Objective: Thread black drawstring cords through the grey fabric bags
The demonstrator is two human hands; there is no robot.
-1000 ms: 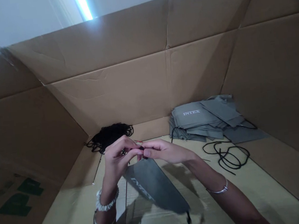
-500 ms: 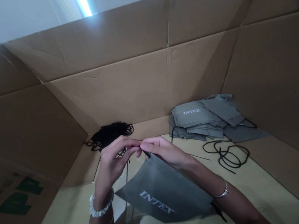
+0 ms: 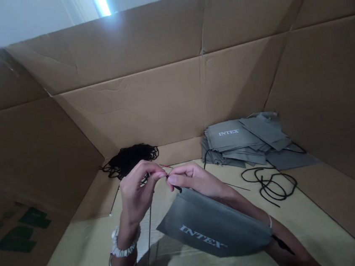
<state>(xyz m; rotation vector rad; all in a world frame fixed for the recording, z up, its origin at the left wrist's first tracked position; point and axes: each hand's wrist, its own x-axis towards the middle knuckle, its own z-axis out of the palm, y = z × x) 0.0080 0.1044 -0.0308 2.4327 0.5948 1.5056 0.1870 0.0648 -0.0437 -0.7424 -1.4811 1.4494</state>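
A grey drawstring bag (image 3: 218, 221) lettered INTEX hangs below my hands and leans to the right along my right forearm. Black cord (image 3: 177, 188) comes out of its upper corner. My right hand (image 3: 191, 180) pinches this cord between thumb and fingers close to the bag. Just to the left, my left hand (image 3: 141, 185) is closed at the fingertips on the same cord's end. The fingertips of the two hands nearly meet. More black cord (image 3: 282, 244) sticks out at the bag's far right corner, over my right wrist.
Tall cardboard walls (image 3: 143, 107) surround the work surface. A heap of black cords (image 3: 129, 157) lies at the back left. Stacked grey bags (image 3: 229, 138) lie at the back right, with a loose coiled black cord (image 3: 276, 186) in front. A thin red item (image 3: 165, 166) shows behind my hands.
The bag has swung right and its lower edge has risen a little. My fingertips have drawn slightly apart, showing the cord between them. The red item now shows apart from my fingers.
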